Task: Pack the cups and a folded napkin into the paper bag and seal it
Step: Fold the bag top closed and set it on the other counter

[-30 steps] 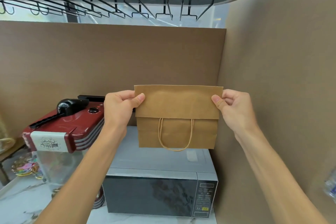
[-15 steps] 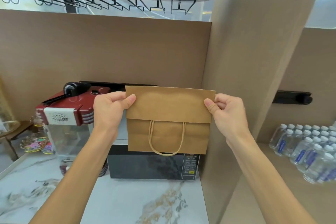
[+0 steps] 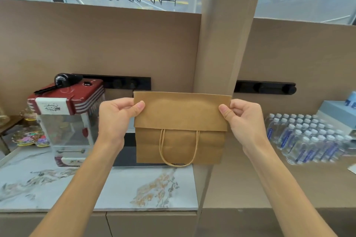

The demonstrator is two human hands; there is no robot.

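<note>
Two hands grip one flat brown paper bag (image 3: 180,129), held up in the air above the counter's back edge. The left hand (image 3: 115,119) pinches the left edge of the folded-down top flap, thumb on the front, fingers curled behind. The right hand (image 3: 244,121) pinches the right edge the same way. Both forearms reach up and forward from the bottom corners of view. The flap lies folded over the front, and one twisted paper handle loop (image 3: 179,148) hangs below it.

Behind the bag, a dark-fronted microwave (image 3: 125,152) sits at the back of the white marble-patterned counter (image 3: 119,184), mostly hidden. One red-topped popcorn machine (image 3: 67,113) stands to its left. Past a tan pillar (image 3: 221,63), many clear water bottles with white caps (image 3: 308,136), too crowded to count, stand in rows on a tan counter.
</note>
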